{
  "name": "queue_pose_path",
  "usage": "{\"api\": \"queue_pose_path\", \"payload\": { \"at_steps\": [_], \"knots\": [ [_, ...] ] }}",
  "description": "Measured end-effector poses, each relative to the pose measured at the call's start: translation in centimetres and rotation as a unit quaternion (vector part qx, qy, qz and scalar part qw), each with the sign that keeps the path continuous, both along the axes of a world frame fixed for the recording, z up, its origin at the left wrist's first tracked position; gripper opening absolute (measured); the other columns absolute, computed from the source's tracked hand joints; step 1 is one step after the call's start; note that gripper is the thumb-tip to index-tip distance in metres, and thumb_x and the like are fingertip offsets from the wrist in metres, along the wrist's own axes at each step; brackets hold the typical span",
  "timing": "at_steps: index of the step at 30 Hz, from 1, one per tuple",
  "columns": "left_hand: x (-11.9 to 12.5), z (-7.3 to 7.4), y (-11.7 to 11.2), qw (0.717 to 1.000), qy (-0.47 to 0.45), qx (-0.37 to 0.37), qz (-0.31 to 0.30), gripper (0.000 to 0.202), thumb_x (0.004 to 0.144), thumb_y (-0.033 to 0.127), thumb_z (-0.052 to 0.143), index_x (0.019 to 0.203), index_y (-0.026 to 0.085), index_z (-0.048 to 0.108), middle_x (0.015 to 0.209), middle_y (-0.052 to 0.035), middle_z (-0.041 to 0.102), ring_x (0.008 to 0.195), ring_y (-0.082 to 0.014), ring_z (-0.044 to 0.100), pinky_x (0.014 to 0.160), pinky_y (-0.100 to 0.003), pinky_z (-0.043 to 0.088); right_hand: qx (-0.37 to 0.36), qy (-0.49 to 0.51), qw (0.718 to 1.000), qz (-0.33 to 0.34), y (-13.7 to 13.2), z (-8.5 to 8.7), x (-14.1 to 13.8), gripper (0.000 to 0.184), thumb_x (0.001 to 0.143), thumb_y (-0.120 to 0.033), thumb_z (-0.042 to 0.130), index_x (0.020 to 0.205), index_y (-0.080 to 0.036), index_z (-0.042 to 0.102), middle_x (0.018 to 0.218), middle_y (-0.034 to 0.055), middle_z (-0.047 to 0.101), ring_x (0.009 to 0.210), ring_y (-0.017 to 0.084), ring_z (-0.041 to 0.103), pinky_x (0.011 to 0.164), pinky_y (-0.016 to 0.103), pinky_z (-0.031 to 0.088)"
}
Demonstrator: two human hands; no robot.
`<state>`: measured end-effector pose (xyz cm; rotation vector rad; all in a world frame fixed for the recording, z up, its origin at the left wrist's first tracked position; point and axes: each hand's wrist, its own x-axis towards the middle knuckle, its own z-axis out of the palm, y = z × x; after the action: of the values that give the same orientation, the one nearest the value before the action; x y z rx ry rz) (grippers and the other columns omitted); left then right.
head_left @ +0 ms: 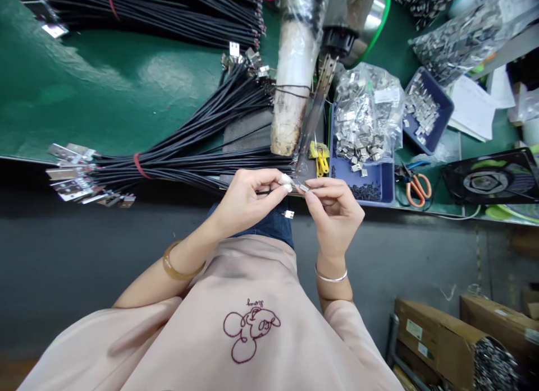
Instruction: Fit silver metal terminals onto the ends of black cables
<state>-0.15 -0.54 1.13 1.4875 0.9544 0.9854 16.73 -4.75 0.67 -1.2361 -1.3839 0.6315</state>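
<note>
My left hand (256,197) is closed in a pinch, with white covers on its fingertips. A short dark stretch of black cable (263,192) shows between its fingers; the cable's tip is mostly hidden. My right hand (337,211) pinches a small silver metal connector shell (304,187) between thumb and fingers, close to the left fingertips. Just below the hands, a silver plug (288,214) shows over my lap. Behind the left hand lies a bundle of black cables (181,162) with metal plugs, tied by a red band.
A hot-air tool's metal tube (315,110) and a plastic-wrapped white cylinder (290,82) stand just beyond my hands. To the right are a blue tray (385,183) with bagged metal shells, another tray (442,119), orange-handled cutters (418,190) and a black fan (492,178). More cables (168,15) lie at the back.
</note>
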Motion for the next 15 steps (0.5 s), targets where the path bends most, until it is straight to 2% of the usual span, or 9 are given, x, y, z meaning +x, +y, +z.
{"api": "queue_pose_path", "payload": {
  "at_steps": [3,6,8,10,13,15],
  "knots": [
    [0.2,-0.2,-0.1,0.999,-0.011,-0.011,0.030,0.015,0.083,0.023,0.066,0.079,0.012,0.076,0.069,-0.0019,0.068,0.060,-0.0081,0.054,0.056,-0.017,0.043,-0.010,0.018,1.000,-0.017,0.0,-0.2,0.1,0.005,0.088,-0.018,0.071,0.088,-0.022,0.069,0.098,0.0009,0.073,0.083,0.013,0.075,0.073,0.026,0.066],
    [0.6,-0.1,-0.1,0.997,-0.031,-0.046,0.056,0.013,0.078,0.022,0.067,0.072,0.012,0.073,0.063,-0.0003,0.063,0.056,-0.0072,0.051,0.052,-0.017,0.040,0.070,-0.035,0.996,-0.052,0.0,-0.1,0.0,0.012,0.088,-0.014,0.070,0.094,-0.025,0.071,0.101,0.0015,0.075,0.091,0.016,0.076,0.079,0.032,0.067],
    [0.7,0.1,-0.1,0.996,-0.045,-0.059,0.058,0.010,0.075,0.020,0.067,0.070,0.012,0.071,0.062,0.0006,0.060,0.054,-0.0064,0.048,0.050,-0.016,0.037,0.132,-0.099,0.985,-0.043,-0.1,-0.1,-0.1,0.017,0.088,-0.011,0.070,0.097,-0.026,0.071,0.102,0.0019,0.076,0.094,0.018,0.075,0.084,0.036,0.066],
    [0.8,0.2,0.0,0.996,-0.049,-0.058,0.054,0.008,0.072,0.018,0.066,0.069,0.012,0.070,0.057,0.0026,0.055,0.050,-0.0048,0.041,0.047,-0.016,0.032,0.158,-0.143,0.977,-0.029,-0.1,-0.4,-0.3,0.018,0.089,-0.011,0.068,0.100,-0.025,0.069,0.102,0.0024,0.077,0.096,0.018,0.076,0.085,0.037,0.066],
    [0.8,0.2,0.1,0.996,-0.038,-0.051,0.062,0.009,0.073,0.017,0.065,0.066,0.012,0.068,0.051,0.0053,0.043,0.047,-0.0037,0.029,0.044,-0.018,0.022,0.125,-0.121,0.984,-0.026,0.1,-1.0,-0.4,0.015,0.092,-0.013,0.063,0.103,-0.024,0.065,0.106,0.0038,0.077,0.096,0.017,0.077,0.081,0.034,0.067],
    [0.8,0.0,0.1,0.996,-0.029,-0.048,0.070,0.013,0.076,0.020,0.065,0.066,0.013,0.069,0.051,0.0043,0.044,0.048,-0.0051,0.031,0.045,-0.019,0.023,0.101,-0.105,0.989,-0.026,0.3,-1.3,-0.3,0.012,0.093,-0.014,0.063,0.101,-0.023,0.064,0.107,0.0045,0.077,0.097,0.017,0.077,0.080,0.033,0.067]
  ]
}}
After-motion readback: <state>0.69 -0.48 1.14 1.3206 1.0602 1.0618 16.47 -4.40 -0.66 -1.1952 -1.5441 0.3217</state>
